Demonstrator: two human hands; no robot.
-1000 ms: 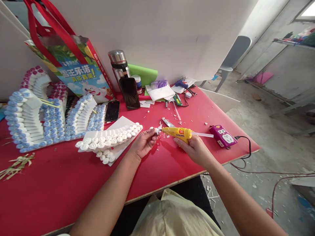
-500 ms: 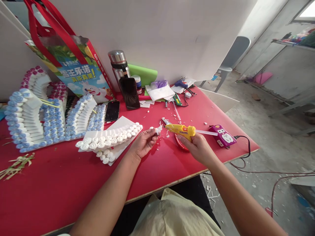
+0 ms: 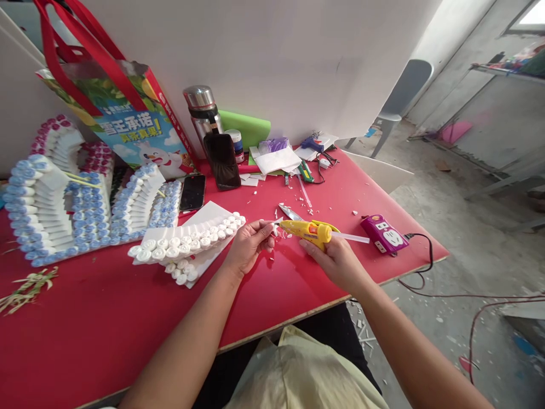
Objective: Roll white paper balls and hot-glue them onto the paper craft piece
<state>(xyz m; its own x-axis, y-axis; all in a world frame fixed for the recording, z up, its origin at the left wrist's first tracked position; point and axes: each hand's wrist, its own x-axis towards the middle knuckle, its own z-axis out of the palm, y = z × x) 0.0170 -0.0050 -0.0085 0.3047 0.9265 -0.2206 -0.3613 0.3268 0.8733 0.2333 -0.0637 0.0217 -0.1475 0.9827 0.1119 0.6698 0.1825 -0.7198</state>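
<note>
My left hand (image 3: 251, 245) is closed, thumb and fingers pinching a small white piece (image 3: 275, 230) whose exact kind is mostly hidden by the fingertips. My right hand (image 3: 336, 258) is wrapped round the grip of a yellow hot glue gun (image 3: 304, 230). The gun points left, and its nozzle is at the white piece; whether they touch I cannot tell. A clear glue stick (image 3: 351, 237) juts from its rear. Just beyond the gun, a metal blade (image 3: 290, 212) lies partly covered. Left of my left hand rests a white panel edged with rows of white rosettes (image 3: 187, 245).
Blue-and-white rosette pieces (image 3: 46, 210) stand at the left before a printed bag (image 3: 136, 130). A steel flask (image 3: 200, 108), a propped phone (image 3: 221, 162) and a flat phone (image 3: 193, 193) are behind. A purple power strip (image 3: 385, 234) sits right, its cord trailing off the red table (image 3: 264, 307).
My right hand has brought the glue gun left and slightly down, its nozzle now at the white piece. My left fingers have turned, covering more of that piece. The view has shifted slightly.
</note>
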